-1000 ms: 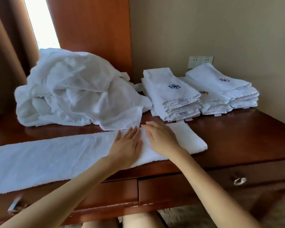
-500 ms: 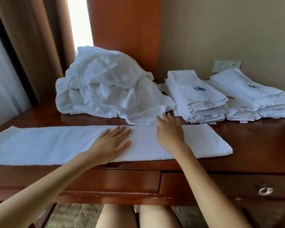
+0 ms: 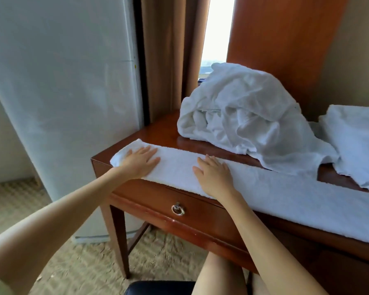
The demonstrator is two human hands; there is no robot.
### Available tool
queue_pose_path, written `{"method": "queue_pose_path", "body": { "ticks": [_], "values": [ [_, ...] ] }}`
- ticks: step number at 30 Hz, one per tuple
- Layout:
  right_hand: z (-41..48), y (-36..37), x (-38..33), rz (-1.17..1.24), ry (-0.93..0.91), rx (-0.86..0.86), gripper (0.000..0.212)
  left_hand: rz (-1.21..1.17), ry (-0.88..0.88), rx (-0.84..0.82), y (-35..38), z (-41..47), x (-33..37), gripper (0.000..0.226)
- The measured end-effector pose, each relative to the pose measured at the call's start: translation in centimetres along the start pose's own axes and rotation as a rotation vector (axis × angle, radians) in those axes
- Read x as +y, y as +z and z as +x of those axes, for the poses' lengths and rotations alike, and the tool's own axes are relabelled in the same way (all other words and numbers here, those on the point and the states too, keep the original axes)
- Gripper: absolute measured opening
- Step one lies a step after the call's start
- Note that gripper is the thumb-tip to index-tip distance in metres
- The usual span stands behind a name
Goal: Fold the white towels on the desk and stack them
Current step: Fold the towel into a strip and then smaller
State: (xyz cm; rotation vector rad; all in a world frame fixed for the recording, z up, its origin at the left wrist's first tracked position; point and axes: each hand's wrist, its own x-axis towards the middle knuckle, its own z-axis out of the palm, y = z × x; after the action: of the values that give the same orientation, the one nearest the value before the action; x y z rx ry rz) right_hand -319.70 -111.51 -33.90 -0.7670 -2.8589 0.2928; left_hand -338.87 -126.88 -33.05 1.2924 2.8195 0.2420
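Note:
A long white towel strip (image 3: 285,194), folded lengthwise, lies along the front edge of the wooden desk (image 3: 164,133). My left hand (image 3: 140,161) lies flat on the strip's left end, near the desk's left corner. My right hand (image 3: 215,176) lies flat on the strip a little to the right, fingers spread. Behind them sits a crumpled heap of white towels (image 3: 241,116). Part of a folded towel stack (image 3: 356,141) shows at the right edge.
A white refrigerator (image 3: 68,99) stands left of the desk, brown curtains (image 3: 168,56) and a window behind. The desk drawer has a metal ring pull (image 3: 178,209). A dark chair seat (image 3: 158,287) and my knees are below. The floor is beige carpet.
Both hands have slid left along the strip to its left end, staying flat on it. The view has swung left, so most of the folded stacks have left the frame.

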Motion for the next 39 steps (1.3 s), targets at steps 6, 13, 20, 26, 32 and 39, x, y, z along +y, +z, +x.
{"method": "queue_pose_path", "body": {
  "ticks": [6,13,20,26,32,39],
  "values": [
    [0.1,0.4,0.5,0.015,0.002,0.017,0.053,-0.142,-0.253,0.005,-0.9,-1.4,-4.9,0.055],
    [0.0,0.3,0.3,0.007,0.02,0.013,0.053,-0.193,-0.323,0.163,-0.7,-2.3,-4.8,0.047],
    [-0.2,0.2,0.1,0.021,0.023,0.033,0.052,-0.231,-0.626,0.092,-1.8,-1.6,-3.1,0.064],
    [-0.3,0.2,0.0,0.056,0.026,0.042,0.052,-0.201,-0.719,0.104,-2.7,-1.1,-2.3,0.053],
    [-1.0,-1.1,0.0,0.531,0.025,0.146,0.045,-0.494,-0.336,0.411,-4.6,-1.0,1.5,0.02],
    [-1.3,-6.1,2.4,1.773,0.295,-0.041,0.063,-0.73,0.147,0.448,-5.1,-3.7,14.8,0.027]
  ]
}}
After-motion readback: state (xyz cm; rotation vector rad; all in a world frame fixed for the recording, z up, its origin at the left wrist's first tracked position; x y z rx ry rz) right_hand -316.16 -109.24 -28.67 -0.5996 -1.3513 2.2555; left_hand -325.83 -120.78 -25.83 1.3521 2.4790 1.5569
